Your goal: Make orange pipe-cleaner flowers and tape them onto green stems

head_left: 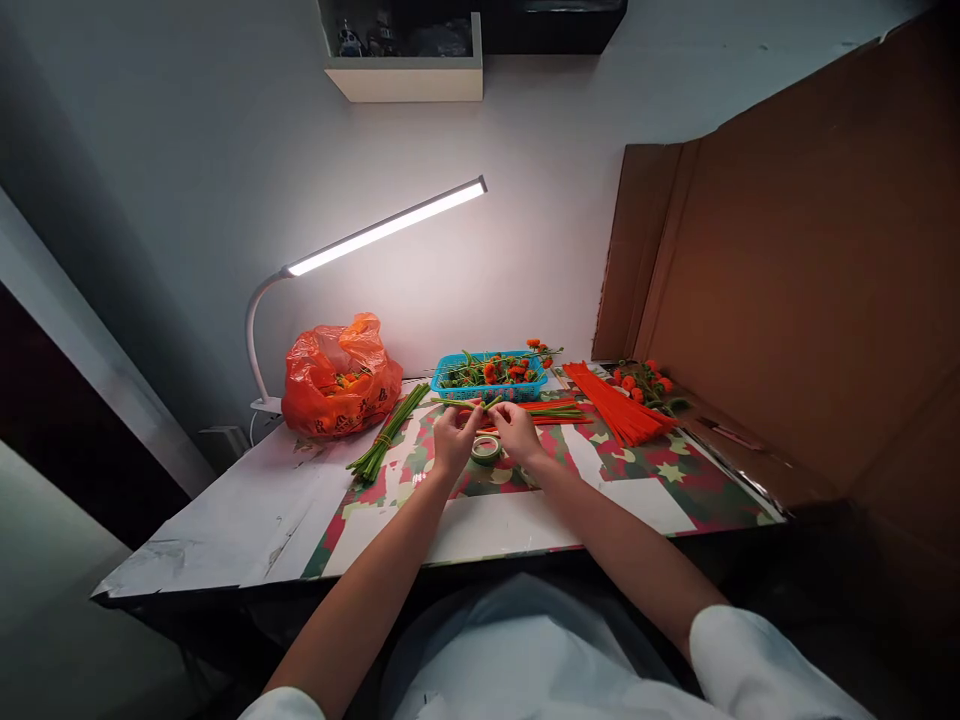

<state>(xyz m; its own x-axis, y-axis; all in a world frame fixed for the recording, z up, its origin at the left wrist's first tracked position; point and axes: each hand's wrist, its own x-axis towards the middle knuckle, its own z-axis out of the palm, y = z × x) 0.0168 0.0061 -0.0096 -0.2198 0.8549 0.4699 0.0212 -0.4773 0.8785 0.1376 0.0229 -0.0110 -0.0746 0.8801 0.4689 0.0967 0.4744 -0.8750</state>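
Note:
Close together over the middle of the table, my left hand point(452, 438) and my right hand point(516, 432) both pinch a thin green stem point(450, 402) with their fingertips. The stem lies roughly level and sticks out past my left fingers; fine detail between the fingertips is too small to make out. Just below the hands lies a roll of green tape point(486, 450). Behind and to the right of them are loose red and green stems point(559, 412). A tied bundle of green stems point(386, 440) rests left of my left hand.
A blue basket point(491, 393) of orange flowers stands behind my hands. An orange plastic bag point(341, 385) sits at left by a lit clamp lamp point(390, 228). At right are a red stem bundle point(619, 405), more orange flowers point(641, 382) and a tall cardboard sheet point(780, 280).

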